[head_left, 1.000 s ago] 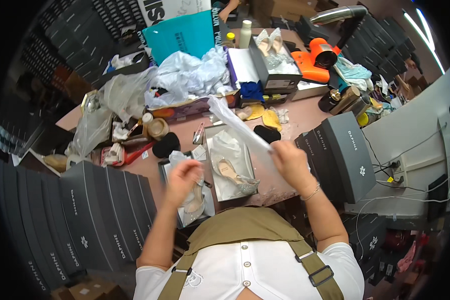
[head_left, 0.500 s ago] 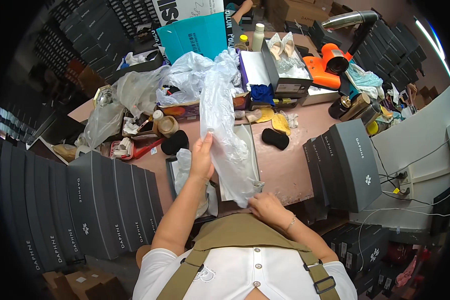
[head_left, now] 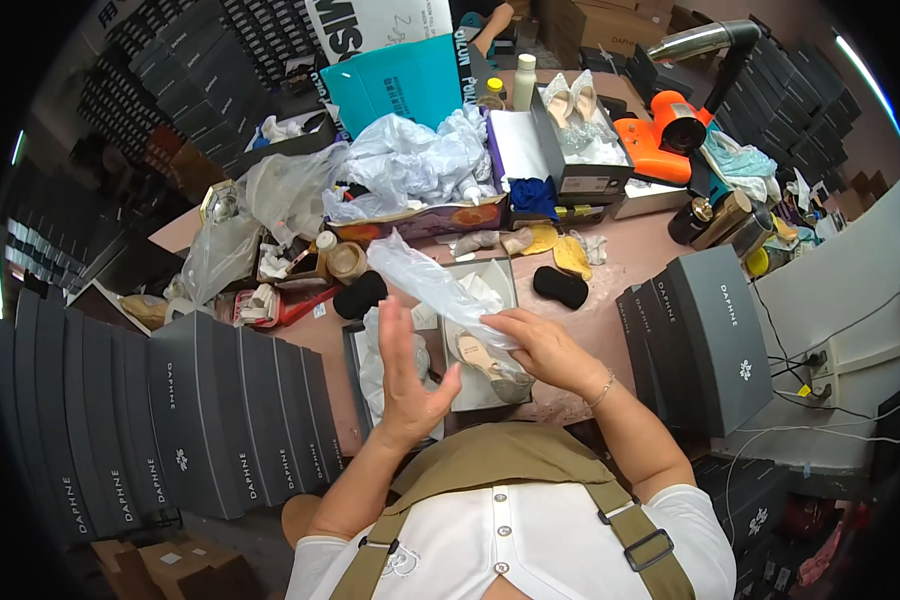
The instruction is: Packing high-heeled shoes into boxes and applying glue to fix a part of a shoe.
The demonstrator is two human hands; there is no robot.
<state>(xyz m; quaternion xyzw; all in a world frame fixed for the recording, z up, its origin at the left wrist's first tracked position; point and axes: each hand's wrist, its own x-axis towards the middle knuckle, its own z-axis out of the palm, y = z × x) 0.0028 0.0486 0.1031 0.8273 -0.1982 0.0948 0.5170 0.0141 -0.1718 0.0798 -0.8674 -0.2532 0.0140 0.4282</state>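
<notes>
My right hand [head_left: 548, 352] pinches the near end of a translucent white wrapping sheet [head_left: 425, 280], which stretches up and to the left over an open shoe box [head_left: 514, 285]. Inside that box lies a beige slingback-like shoe [head_left: 480, 352], with white paper at the box's far end. My left hand [head_left: 400, 390] is raised with fingers stretched and thumb apart, holding nothing. Beneath it is a second open grey tray [head_left: 356, 352], either box or lid, holding crumpled wrapping; my hand hides part of it.
Grey shoe boxes stand in rows at left [head_left: 205, 420] and right [head_left: 705, 340]. Behind are a purple carton [head_left: 440, 220] heaped with wrapping and an orange blower [head_left: 660, 150]. Black pads [head_left: 360, 296] [head_left: 560, 288] and yellow cloths [head_left: 572, 256] lie on the pink table.
My left hand has let go of the wrapping sheet and spread its fingers. My right hand has risen with the sheet, which now lies lower and more slanted, uncovering the shoe.
</notes>
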